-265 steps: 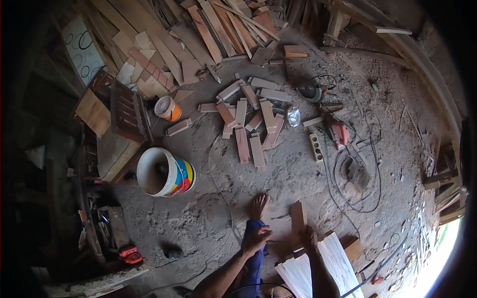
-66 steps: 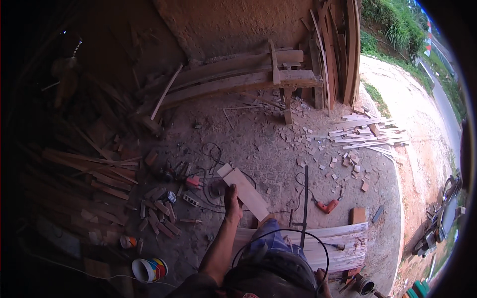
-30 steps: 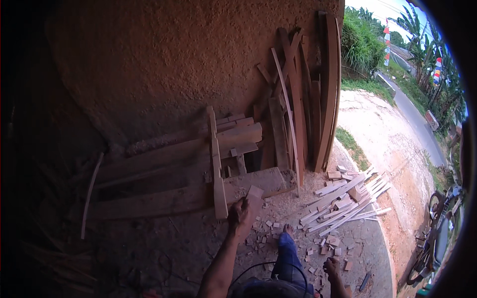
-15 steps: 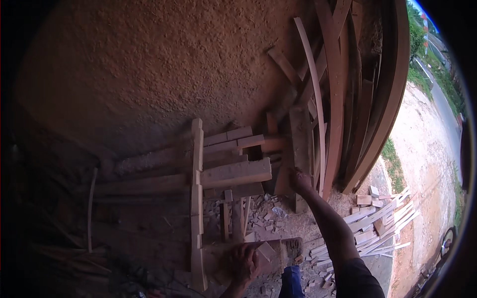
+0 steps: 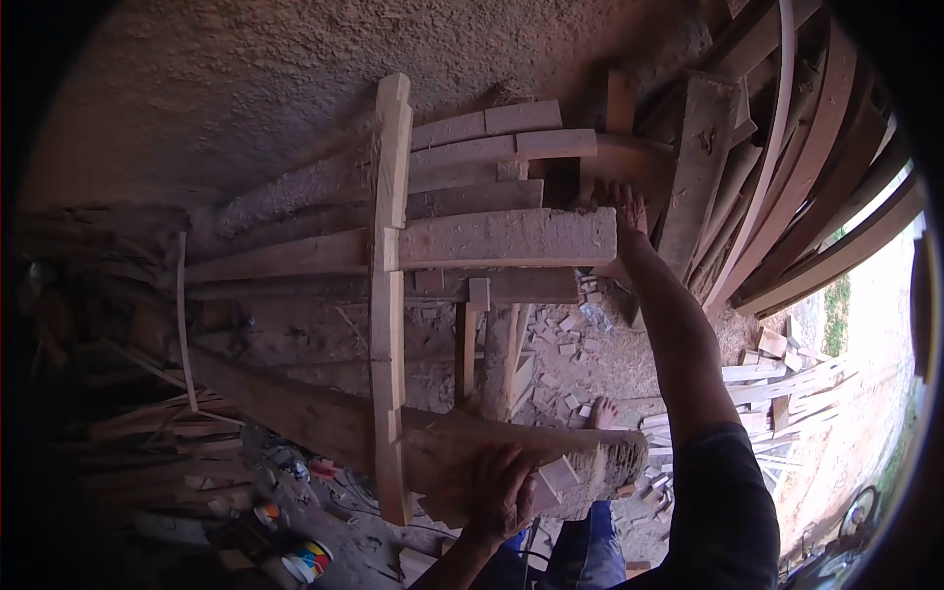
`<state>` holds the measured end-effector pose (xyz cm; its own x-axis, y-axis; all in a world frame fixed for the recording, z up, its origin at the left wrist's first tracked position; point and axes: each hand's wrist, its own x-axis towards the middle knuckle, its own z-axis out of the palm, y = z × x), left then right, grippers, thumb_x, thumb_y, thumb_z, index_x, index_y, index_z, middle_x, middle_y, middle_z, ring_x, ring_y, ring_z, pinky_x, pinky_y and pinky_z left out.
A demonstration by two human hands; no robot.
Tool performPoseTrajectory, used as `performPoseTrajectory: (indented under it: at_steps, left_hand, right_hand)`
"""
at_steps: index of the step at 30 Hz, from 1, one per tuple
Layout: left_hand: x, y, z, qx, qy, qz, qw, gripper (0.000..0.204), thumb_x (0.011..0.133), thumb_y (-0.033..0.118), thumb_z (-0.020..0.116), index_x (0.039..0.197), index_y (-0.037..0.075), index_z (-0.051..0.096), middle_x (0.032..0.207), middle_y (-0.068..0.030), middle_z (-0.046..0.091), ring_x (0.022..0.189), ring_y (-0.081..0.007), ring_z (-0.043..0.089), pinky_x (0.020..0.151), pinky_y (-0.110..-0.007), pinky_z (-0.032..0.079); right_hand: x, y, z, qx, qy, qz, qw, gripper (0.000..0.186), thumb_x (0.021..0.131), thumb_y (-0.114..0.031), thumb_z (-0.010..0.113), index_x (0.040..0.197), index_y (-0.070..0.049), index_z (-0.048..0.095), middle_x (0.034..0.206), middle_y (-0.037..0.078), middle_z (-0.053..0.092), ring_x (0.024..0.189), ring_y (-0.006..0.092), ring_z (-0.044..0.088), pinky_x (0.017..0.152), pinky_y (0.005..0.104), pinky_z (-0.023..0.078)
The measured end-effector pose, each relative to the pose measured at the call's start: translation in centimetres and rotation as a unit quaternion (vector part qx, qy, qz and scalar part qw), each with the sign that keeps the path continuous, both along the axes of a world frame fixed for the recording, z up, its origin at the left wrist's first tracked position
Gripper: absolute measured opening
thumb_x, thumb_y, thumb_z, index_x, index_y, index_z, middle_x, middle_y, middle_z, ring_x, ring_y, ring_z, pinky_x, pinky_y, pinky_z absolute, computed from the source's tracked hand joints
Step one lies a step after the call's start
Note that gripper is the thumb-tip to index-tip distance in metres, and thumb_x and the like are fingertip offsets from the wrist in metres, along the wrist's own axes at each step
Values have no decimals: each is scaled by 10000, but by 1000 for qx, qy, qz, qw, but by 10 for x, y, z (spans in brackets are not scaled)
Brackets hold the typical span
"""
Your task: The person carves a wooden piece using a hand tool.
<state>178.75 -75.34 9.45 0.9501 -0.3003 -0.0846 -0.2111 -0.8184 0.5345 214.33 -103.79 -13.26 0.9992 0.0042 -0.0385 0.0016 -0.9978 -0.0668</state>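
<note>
My left hand [image 5: 500, 495] lies with fingers outstretched on a wide, rough plank [image 5: 433, 442] close to me. Beside its fingertips is a small wooden block [image 5: 558, 476] on the same plank. My right arm reaches far forward, and my right hand [image 5: 627, 206] has its fingers spread at the end of a thick squared beam [image 5: 511, 236]; whether it touches the beam is unclear. Nothing shows in either hand. Across the beams and the near plank lies a long, pale notched wooden strip [image 5: 389, 295].
Long curved boards [image 5: 806, 167] lean at the far right, beside an upright dark plank [image 5: 693, 177]. Offcuts [image 5: 565, 344] litter the ground between the beams. Thin pale strips [image 5: 787, 393] are heaped at right. A rough wall [image 5: 295, 108] stands behind. A colourful tub [image 5: 310, 560] sits lower left.
The view has tilted downward, so the beams and plank sit higher in it. My right hand has shifted from beside the upright plank to the thick beam's end, fingers now spread. My left hand stays on the plank.
</note>
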Motion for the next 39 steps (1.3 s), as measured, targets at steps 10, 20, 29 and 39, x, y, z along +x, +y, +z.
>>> performPoseTrajectory:
  at_steps: [10, 20, 29, 39]
  left_hand:
    - [-10, 7, 10, 29, -6, -76, 997, 898, 704, 569, 795, 1370, 58, 479, 1388, -138, 495, 1319, -349, 418, 1115, -539, 289]
    - [-5, 43, -20, 8, -116, -239, 964, 865, 705, 544, 782, 1343, 34, 496, 1374, -127, 515, 1326, -303, 426, 1155, -528, 248]
    - [8, 55, -51, 53, -170, -286, 942, 968, 595, 571, 820, 1385, 129, 477, 1393, -61, 498, 1325, -270, 411, 1116, -518, 271]
    - [0, -35, -68, 106, -146, -322, 929, 475, 907, 355, 569, 1350, 186, 534, 1367, -52, 540, 1314, -259, 438, 1070, -594, 272]
  right_hand:
    - [-148, -19, 25, 362, 73, -109, 923, 330, 852, -234, 672, 1113, -47, 597, 1057, 222, 686, 1009, 394, 671, 848, 457, 533]
    - [-449, 1, 288, 576, -126, -242, 771, 391, 932, -217, 602, 1268, -19, 625, 1059, 55, 650, 827, 70, 553, 651, 235, 459]
    - [-662, 189, 378, 244, -298, -282, 879, 460, 980, -273, 539, 1312, 44, 548, 1302, 275, 569, 1167, 438, 580, 979, 471, 466]
    - [-693, 247, 398, 329, -244, -305, 860, 507, 869, -75, 658, 1345, 51, 540, 1223, 228, 656, 1107, 252, 663, 917, 357, 513]
